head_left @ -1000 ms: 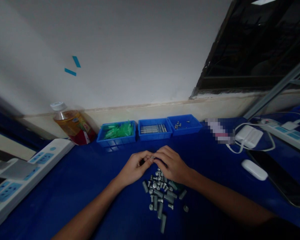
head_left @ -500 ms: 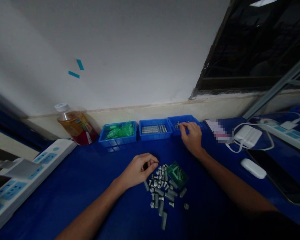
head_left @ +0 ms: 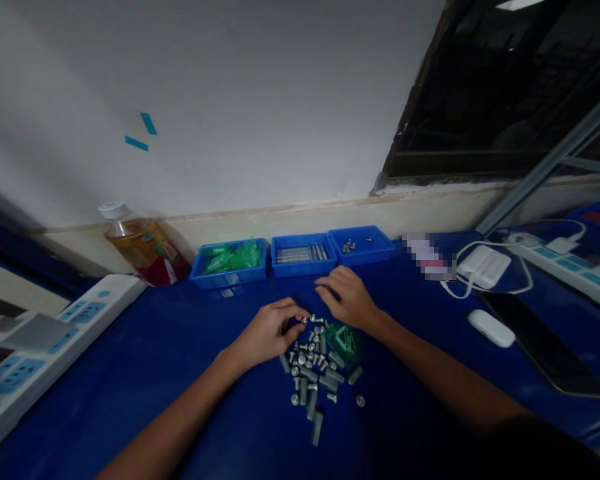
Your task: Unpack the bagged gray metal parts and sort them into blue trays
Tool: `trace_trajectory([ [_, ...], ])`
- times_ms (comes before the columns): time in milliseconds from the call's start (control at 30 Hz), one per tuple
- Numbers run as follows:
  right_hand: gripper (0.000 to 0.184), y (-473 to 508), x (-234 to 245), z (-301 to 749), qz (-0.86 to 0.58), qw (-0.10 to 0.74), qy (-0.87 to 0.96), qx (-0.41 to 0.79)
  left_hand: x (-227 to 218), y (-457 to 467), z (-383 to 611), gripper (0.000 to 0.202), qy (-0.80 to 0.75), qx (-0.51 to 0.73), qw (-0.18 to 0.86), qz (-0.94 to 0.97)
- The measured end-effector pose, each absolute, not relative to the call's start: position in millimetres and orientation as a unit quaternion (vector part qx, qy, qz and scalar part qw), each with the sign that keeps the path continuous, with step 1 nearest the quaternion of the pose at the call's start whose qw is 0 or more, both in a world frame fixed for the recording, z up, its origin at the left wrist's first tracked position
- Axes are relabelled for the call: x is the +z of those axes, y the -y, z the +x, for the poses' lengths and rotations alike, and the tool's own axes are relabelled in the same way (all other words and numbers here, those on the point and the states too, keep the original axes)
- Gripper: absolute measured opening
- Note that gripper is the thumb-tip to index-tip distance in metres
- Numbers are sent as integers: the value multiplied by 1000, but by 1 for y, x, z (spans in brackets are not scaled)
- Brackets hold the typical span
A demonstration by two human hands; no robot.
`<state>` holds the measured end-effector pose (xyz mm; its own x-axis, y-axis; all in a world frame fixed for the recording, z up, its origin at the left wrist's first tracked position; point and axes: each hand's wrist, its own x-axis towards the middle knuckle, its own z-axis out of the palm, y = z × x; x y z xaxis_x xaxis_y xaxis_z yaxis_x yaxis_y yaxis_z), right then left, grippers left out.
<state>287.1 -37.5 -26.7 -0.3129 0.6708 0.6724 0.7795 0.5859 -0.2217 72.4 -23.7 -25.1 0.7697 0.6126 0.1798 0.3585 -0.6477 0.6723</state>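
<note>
My left hand (head_left: 267,337) is at the left edge of a pile of metal screws (head_left: 303,360) and grey hexagonal metal standoffs (head_left: 331,381). A screw (head_left: 305,321) shows at its pinched thumb and forefinger. My right hand (head_left: 349,300) hovers just beyond the pile, thumb and fingers apart, with nothing visible in it. Below that hand lies a green translucent packet (head_left: 345,343) with pale slim pieces in or on it. Behind stands a blue bin (head_left: 375,250) holding several small screws.
A blue bin (head_left: 305,269) of metal standoffs and another blue bin (head_left: 230,278) of green plastic pieces line the wall. At left are a drink bottle (head_left: 147,247) and a power strip (head_left: 93,310). A phone (head_left: 545,343), white case (head_left: 491,328) and cables lie right.
My right hand has left the right blue bin and come back toward the pile, near my left hand. A screw now shows at my left fingertips. The view has shifted slightly.
</note>
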Motion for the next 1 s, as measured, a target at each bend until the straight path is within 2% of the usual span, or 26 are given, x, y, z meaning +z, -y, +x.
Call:
trace_trajectory([
  [133,19,49,-23,270,-393,348,848,-70,-29,22,72,14,-292,219,364,857],
  [300,24,53,-22,267,-364,296,879,-82,-30,14,69,27,-300,255,516,761],
  [400,24,52,-25,268,-352,276,889,-98,-30,12,67,32,-288,266,553,736],
  [533,19,50,-27,268,-347,258,896,-96,-32,13,67,68,-289,294,594,690],
  [600,15,51,-26,266,-348,255,898,-83,-33,14,67,76,-289,295,604,681],
  [700,13,50,-25,265,-354,267,893,-81,-35,13,67,63,-313,300,569,699],
  [800,14,41,-26,274,-393,327,854,-92,-34,16,69,47,-321,281,464,776],
  [900,16,24,-31,299,-491,424,752,-120,-30,22,71,42,-280,213,343,871],
  [1000,19,8,-38,327,-616,437,631,-176,-27,24,72,32,-248,181,286,908],
])
